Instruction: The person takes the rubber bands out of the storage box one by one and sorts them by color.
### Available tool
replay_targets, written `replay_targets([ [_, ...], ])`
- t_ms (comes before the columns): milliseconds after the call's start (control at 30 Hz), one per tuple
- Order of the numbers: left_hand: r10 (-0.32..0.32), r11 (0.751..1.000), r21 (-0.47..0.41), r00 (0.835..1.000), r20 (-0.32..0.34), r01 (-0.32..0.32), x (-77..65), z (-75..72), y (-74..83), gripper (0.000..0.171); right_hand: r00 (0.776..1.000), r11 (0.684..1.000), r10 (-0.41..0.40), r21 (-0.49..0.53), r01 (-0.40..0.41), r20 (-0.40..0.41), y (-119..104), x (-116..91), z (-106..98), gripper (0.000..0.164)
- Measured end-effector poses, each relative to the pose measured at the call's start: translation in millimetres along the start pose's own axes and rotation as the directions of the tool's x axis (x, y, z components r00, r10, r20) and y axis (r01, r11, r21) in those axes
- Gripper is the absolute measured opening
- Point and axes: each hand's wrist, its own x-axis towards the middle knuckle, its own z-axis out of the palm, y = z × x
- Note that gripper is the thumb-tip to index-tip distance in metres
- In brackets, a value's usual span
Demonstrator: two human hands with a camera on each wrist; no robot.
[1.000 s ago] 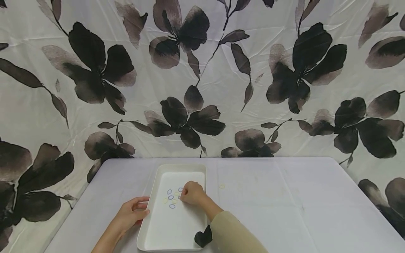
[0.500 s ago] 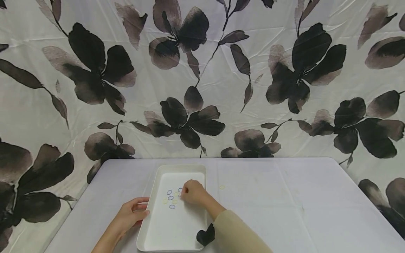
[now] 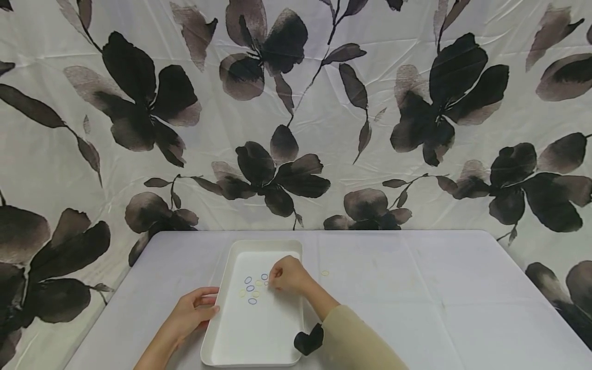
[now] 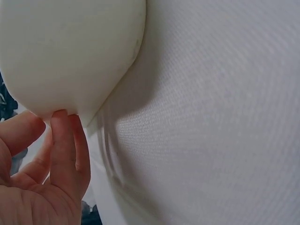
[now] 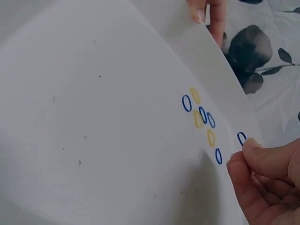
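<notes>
My right hand [image 3: 288, 273], over the right side of the white tray [image 3: 252, 339], pinches a small thin blue ring [image 5: 241, 138] between thumb and index finger. In the right wrist view the held ring sticks out past the thumb tip. Several more blue rings [image 3: 252, 301] and a few yellow rings [image 3: 242, 293] lie loosely grouped on the tray, left of this hand. At the tray's left edge my left hand [image 3: 193, 311] grips the rim. The left wrist view has its thumb and fingertips against the tray's pale wall [image 4: 70, 56].
One yellow ring [image 3: 325, 273] lies outside the tray on the white tablecloth [image 3: 407, 308], to its right. A black piece [image 3: 309, 339] by the right sleeve [image 3: 356, 339] overlaps the tray's near right corner. A floral curtain [image 3: 361, 103] hangs behind the table.
My right hand has moved slightly away from me and to the right, with the blue ring at its fingertips. The left hand and the tray stay in place.
</notes>
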Motion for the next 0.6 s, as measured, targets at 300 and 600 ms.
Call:
replay_targets([
  [300,0.000,1.000,0.015,1.000,-0.003,0.000,0.0,0.3,1.0,0.050,1.000,0.992,0.002,0.130,-0.002,0.001,5.6,0.1,-11.1,0.008],
  [600,-0.010,1.000,0.016,1.000,-0.009,0.010,1.1,0.5,0.4,0.050,1.000,0.979,0.018,0.202,-0.017,-0.006,6.5,-5.5,-24.6,0.004],
])
